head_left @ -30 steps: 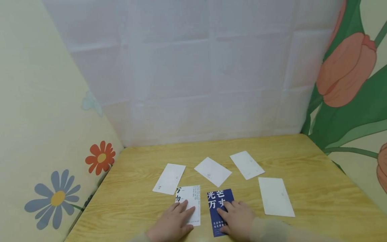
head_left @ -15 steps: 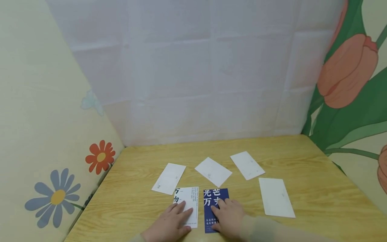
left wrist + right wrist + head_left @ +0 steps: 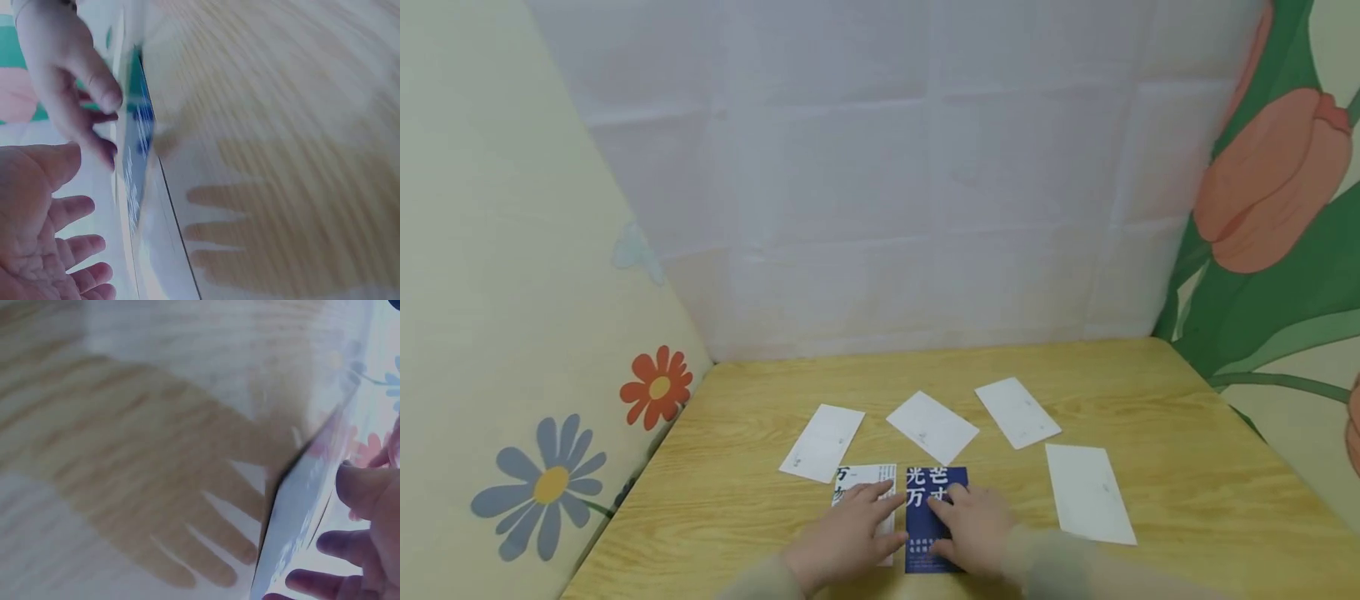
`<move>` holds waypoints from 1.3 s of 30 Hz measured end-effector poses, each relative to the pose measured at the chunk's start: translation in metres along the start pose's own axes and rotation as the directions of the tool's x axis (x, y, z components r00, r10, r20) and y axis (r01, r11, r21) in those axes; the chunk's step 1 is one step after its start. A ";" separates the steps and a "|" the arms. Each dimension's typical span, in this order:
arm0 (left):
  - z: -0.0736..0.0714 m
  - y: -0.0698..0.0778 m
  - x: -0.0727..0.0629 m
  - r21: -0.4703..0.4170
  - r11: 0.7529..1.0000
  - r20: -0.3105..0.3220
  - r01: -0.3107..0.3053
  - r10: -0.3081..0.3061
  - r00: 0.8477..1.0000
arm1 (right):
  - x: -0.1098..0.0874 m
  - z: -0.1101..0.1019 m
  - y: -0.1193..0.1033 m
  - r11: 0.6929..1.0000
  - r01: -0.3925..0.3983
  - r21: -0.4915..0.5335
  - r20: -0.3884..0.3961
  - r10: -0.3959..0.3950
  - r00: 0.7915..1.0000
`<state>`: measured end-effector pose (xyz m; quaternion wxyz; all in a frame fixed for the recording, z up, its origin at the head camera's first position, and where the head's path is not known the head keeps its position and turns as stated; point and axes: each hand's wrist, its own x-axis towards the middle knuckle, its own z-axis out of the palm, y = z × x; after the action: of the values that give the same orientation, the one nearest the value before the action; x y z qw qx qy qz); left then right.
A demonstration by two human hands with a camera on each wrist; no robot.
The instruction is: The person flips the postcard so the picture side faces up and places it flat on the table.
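Two printed cards lie side by side at the near part of the wooden table. The left one is a white card with black characters (image 3: pixel 867 474); my left hand (image 3: pixel 845 531), fingers spread, is over it and hides much of its lower half. In the left wrist view the left palm (image 3: pixel 25 231) looks raised off the surface. Over the right side of the blue card with white characters (image 3: pixel 921 527) is my right hand (image 3: pixel 977 527), its fingers loosely extended. Neither hand grips a card. Whether the right fingertips touch the blue card I cannot tell.
Several white cards lie in an arc behind: a left one (image 3: pixel 822 443), a middle one (image 3: pixel 933 427), a back right one (image 3: pixel 1018 412) and a right one (image 3: pixel 1091 493). A white cloth (image 3: pixel 880 183) hangs behind the table (image 3: pixel 715 467), with flower-patterned walls at both sides.
The blue card slid left and straightened, now close beside the white printed card, with the right hand following. The left hand shifted right over its card and appears to have lifted.
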<state>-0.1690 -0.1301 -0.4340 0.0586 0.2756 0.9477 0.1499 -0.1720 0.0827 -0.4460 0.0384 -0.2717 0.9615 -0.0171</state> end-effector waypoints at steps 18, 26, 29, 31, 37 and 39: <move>0.027 0.066 0.060 -0.324 0.946 0.042 0.024 -0.011 0.999 | -0.036 -0.015 0.089 0.933 -0.206 0.295 -0.053 0.232 0.971; 0.045 0.086 0.079 -0.483 0.872 0.058 0.079 -0.058 0.997 | -0.053 -0.010 0.132 0.860 -0.326 0.392 -0.004 0.356 0.934; 0.052 0.095 0.088 -0.556 0.824 0.071 0.109 -0.084 0.994 | -0.059 -0.009 0.142 0.825 -0.361 0.434 0.013 0.395 0.919; 0.056 0.100 0.095 -0.590 0.796 0.084 0.136 -0.107 0.991 | -0.062 -0.009 0.147 0.795 -0.386 0.468 0.027 0.424 0.905; 0.066 0.116 0.113 -0.553 0.822 0.038 0.139 -0.142 0.989 | -0.069 -0.010 0.161 0.738 -0.429 0.520 0.039 0.482 0.875; 0.068 0.119 0.118 -0.520 0.844 0.012 0.130 -0.145 0.989 | -0.072 -0.010 0.165 0.726 -0.438 0.530 0.043 0.493 0.869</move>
<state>-0.1947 0.0465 -0.4642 0.1283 0.1788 0.8900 0.3993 -0.1979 0.2613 -0.4403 0.0656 0.0007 0.9572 -0.2818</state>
